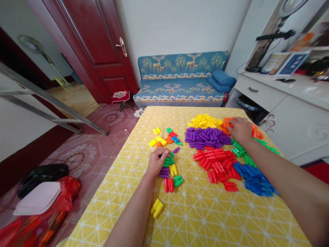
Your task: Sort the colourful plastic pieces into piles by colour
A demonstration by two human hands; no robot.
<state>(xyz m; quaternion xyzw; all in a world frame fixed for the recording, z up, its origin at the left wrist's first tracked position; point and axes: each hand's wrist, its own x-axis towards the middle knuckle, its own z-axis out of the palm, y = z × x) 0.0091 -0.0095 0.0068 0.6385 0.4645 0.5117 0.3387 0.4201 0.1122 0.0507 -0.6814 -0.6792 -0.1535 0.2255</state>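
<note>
Two hands on yellow tablecloth (195,212): left hand (156,162) at frame centre, fingers curled, pinching small dark block (160,155) beside green blocks (169,160); right hand (240,129) upper right, palm down, fingers loosely spread on orange blocks (227,124) beside purple pile (205,136)

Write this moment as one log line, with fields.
left hand: on small block cluster | right hand: on orange blocks | surface: yellow tablecloth

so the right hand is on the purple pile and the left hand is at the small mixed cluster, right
Not quite. In the head view the right hand rests on the orange pile, beside the purple pile, not on it. The left hand is at the small mixed cluster.
</note>
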